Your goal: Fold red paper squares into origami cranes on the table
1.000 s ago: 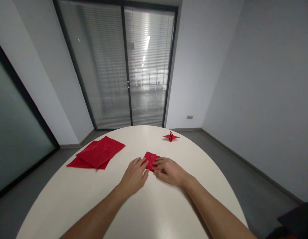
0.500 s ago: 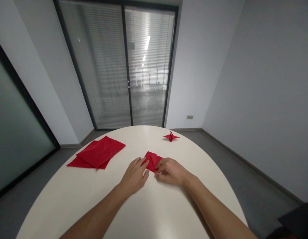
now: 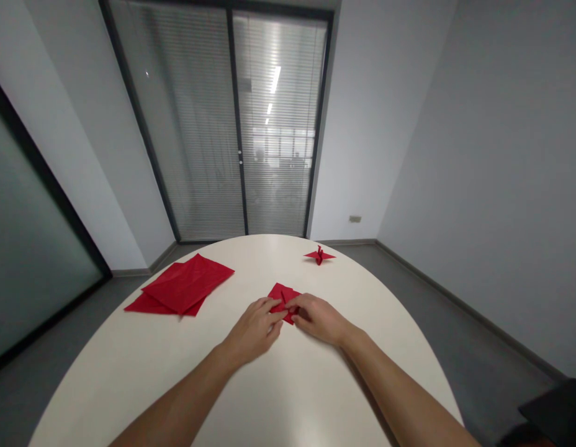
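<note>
A small folded piece of red origami paper (image 3: 277,290) lies flat on the white table, its creased flaps partly covered by my fingers. My left hand (image 3: 253,330) rests over the paper's left and near side, fingers stretched out and pressing on it. From the right, my right hand (image 3: 321,319) has its thumb and fingers curled together at the paper's right part, pinching a flap near the middle. The exact fingertip grip is partly hidden by the hand itself.
Larger red paper sheets (image 3: 188,285) overlap at the table's left. A folded red paper crane (image 3: 319,255) stands near the far right edge of the round white table (image 3: 269,397). A black object (image 3: 558,406) shows at the lower right. Glass panels with blinds (image 3: 279,186) stand beyond.
My right hand has shifted slightly left, its fingertips now over the paper's middle. My left fingers have moved a little to the right across the paper.
</note>
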Demonstrator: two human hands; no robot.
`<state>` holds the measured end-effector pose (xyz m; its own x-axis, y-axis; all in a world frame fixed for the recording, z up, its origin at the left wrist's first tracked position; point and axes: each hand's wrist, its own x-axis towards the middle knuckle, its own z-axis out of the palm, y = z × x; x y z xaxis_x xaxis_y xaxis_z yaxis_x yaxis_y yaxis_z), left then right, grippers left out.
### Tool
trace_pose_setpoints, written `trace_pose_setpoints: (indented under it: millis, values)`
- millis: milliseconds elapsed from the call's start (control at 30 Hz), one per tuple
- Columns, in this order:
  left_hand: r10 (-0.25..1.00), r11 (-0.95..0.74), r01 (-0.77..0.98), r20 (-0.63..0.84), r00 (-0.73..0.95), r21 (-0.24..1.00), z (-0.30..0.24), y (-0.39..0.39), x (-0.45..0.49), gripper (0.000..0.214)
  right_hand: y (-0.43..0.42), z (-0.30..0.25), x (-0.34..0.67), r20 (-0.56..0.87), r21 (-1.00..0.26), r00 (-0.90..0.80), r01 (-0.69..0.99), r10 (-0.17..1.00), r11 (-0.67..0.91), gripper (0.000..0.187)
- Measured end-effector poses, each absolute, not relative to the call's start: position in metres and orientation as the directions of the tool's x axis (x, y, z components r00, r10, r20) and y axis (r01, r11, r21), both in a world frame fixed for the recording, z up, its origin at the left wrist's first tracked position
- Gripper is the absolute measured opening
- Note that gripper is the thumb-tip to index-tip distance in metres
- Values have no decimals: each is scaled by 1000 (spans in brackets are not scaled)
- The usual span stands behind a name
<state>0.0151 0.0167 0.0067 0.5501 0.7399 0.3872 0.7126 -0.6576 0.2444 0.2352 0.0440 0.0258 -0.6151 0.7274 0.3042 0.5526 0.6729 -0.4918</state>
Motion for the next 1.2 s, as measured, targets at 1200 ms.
trace_pose_setpoints:
  millis: [1200]
  values:
    - [696, -717, 565, 466, 546, 409, 11, 10, 17, 33, 47, 19, 234, 332, -501, -509, 619, 794, 606, 47]
